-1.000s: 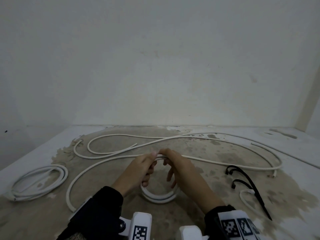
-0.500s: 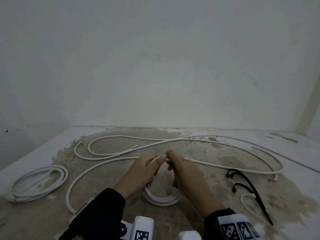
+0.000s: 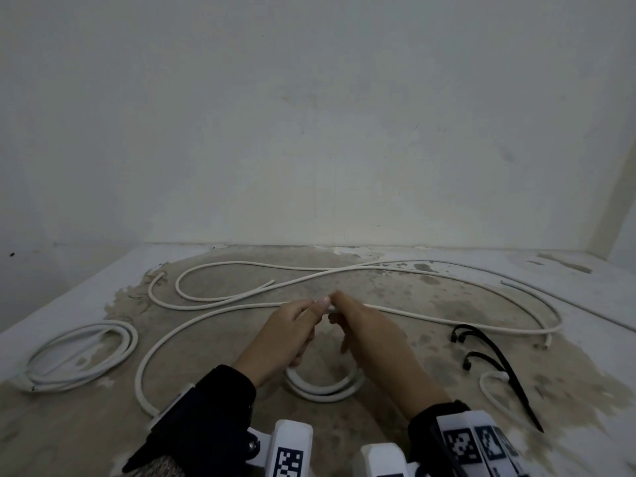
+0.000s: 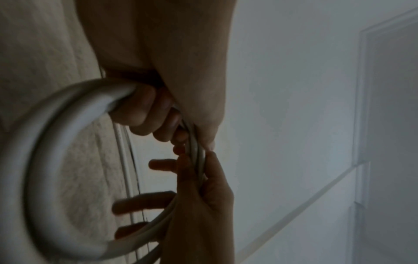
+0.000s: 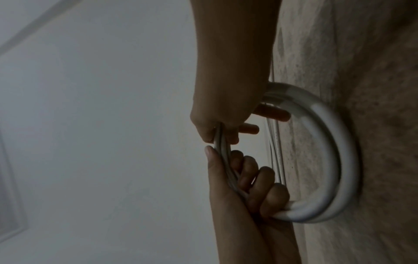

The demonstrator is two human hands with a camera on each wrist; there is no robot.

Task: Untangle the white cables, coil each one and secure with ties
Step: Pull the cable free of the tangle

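Both hands meet over a small coil of white cable standing on the stained floor. My left hand has its fingers curled round the coil's strands. My right hand pinches the same strands at the top between thumb and forefinger, its other fingers spread inside the loop. The uncoiled rest of this cable trails off to the left and right. A second loose white cable loops behind it. A finished coil lies at the far left.
Two black cable ties lie on the floor to the right, beside a short curl of white cable. A white wall rises just behind the cables. The floor's edges are painted white.
Both hands have stayed together at the top of the small coil, drifting slightly right. The loose cables on the floor have hardly shifted.
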